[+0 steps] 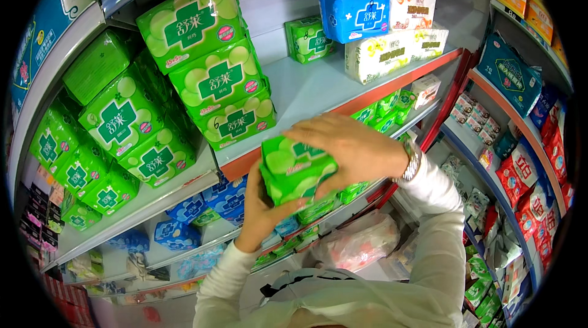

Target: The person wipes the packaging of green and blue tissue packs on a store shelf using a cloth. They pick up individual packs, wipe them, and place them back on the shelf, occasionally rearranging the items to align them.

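Between my two hands is a green plastic-wrapped pack of sanitary pads, held in front of the shelf's red front edge. My left hand grips it from the lower left, thumb along its near side. My right hand, with a metal-banded watch at the wrist, lies over its top and right side and hides part of the print. Just behind, on the shelf, a stack of similar green packs rises to the left.
A blue pack rests on white tissue packs at the right of this shelf, beside a small green pack. More green packs fill the left bay. Below are blue packs and a plastic-wrapped bundle. Red detergent bags line the right shelves.
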### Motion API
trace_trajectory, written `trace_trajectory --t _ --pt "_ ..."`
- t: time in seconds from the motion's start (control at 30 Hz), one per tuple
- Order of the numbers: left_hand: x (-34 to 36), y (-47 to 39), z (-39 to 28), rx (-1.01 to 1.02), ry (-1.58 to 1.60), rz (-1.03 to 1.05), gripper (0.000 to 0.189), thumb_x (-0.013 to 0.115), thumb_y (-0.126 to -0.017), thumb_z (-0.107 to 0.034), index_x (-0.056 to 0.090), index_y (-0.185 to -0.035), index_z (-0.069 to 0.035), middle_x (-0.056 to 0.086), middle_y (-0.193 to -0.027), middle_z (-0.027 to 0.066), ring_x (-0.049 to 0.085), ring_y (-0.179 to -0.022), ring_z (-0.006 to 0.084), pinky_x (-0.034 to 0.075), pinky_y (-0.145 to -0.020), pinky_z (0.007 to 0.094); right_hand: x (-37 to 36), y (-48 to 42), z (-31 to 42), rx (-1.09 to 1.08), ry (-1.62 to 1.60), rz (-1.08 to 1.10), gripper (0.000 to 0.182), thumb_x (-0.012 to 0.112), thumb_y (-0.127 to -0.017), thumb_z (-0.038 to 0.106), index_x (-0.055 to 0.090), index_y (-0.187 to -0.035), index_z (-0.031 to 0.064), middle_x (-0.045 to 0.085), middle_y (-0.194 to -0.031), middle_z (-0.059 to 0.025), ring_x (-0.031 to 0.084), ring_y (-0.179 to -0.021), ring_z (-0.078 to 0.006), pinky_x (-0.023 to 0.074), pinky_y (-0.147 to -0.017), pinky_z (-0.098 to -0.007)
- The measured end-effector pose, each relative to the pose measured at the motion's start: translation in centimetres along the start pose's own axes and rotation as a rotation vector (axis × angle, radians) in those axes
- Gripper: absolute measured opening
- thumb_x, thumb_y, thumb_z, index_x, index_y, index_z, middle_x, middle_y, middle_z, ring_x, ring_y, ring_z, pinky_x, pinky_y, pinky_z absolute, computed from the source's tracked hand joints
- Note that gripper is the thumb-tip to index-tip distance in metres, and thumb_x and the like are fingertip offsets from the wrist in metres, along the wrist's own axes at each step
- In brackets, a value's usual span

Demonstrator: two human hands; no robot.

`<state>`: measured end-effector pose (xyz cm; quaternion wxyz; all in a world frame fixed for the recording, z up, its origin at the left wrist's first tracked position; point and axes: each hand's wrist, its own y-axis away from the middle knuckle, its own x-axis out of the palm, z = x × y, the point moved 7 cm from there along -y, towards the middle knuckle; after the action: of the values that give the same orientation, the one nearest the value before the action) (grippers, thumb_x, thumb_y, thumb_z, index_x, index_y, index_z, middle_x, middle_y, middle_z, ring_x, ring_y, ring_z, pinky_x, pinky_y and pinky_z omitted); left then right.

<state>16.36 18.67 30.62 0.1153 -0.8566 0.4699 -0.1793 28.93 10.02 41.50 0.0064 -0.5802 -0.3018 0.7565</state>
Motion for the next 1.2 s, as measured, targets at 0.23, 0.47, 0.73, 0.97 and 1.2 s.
trace_trajectory --t 0.23,0.47,0.73,0.97,1.2 --pt "-2.3 -1.5 -3.6 0.281 -0.095 -0.153 0.093 0.074 -0.079 0.001 0.018 -0.153 -0.006 0.02 -0.159 0.0121 0.033 -0.141 0.0257 0.036 -0.111 0.0434 -4.0 -0.7 -8.4 0.192 -0.128 -0.273 0.095 0.089 -0.061 0.035 0.047 -0.14 0.003 0.058 -0.129 -0.0227 0.057 -0.117 -0.0367 0.0467 -0.097 -0.041" --pt "-5.9 -1.4 -6.2 0.362 -0.464 -0.368 0.095 0.071 -0.082 0.0 0.011 -0.156 -0.008 0.014 -0.161 0.0146 0.015 -0.148 0.0266 0.013 -0.12 0.0471 -6.3 -2.6 -10.7 0.26 0.171 -0.558 0.088 0.087 -0.062 0.042 0.052 -0.133 0.0024 0.062 -0.119 -0.0216 0.06 -0.111 -0.0366 0.0485 -0.093 -0.0424" --pt "-7.6 -5.5 -4.9 0.282 -0.446 -0.385 0.095 0.07 -0.082 -0.001 0.007 -0.154 -0.003 0.022 -0.156 0.0162 0.028 -0.142 0.0275 0.027 -0.114 0.0383 -2.1 -9.5 -19.5 0.654 0.37 -0.332 0.089 0.084 -0.066 0.048 0.05 -0.135 0.0028 0.062 -0.117 -0.0223 0.061 -0.108 -0.0385 0.0498 -0.093 -0.042" --pt "-9.7 -6.6 -3.8 0.228 -0.497 -0.459 0.101 0.072 -0.08 0.003 0.005 -0.154 -0.002 0.03 -0.15 0.0158 0.037 -0.134 0.0263 0.031 -0.11 0.0343 2.0 -13.4 -28.4 0.41 0.095 -0.256 0.089 0.084 -0.068 0.043 0.046 -0.141 0.0085 0.057 -0.13 -0.021 0.055 -0.119 -0.0387 0.0457 -0.1 -0.0436" --pt "-9.1 -6.8 -3.9 0.142 -0.416 -0.433 0.101 0.074 -0.081 0.001 0.005 -0.154 -0.002 0.033 -0.147 0.0157 0.039 -0.131 0.0244 0.033 -0.109 0.033 3.4 -14.9 -28.4 0.436 0.362 0.079 0.075 0.079 -0.077 0.028 0.045 -0.144 0.0234 0.048 -0.145 -0.0082 0.041 -0.137 -0.0264 0.0286 -0.112 -0.0606"
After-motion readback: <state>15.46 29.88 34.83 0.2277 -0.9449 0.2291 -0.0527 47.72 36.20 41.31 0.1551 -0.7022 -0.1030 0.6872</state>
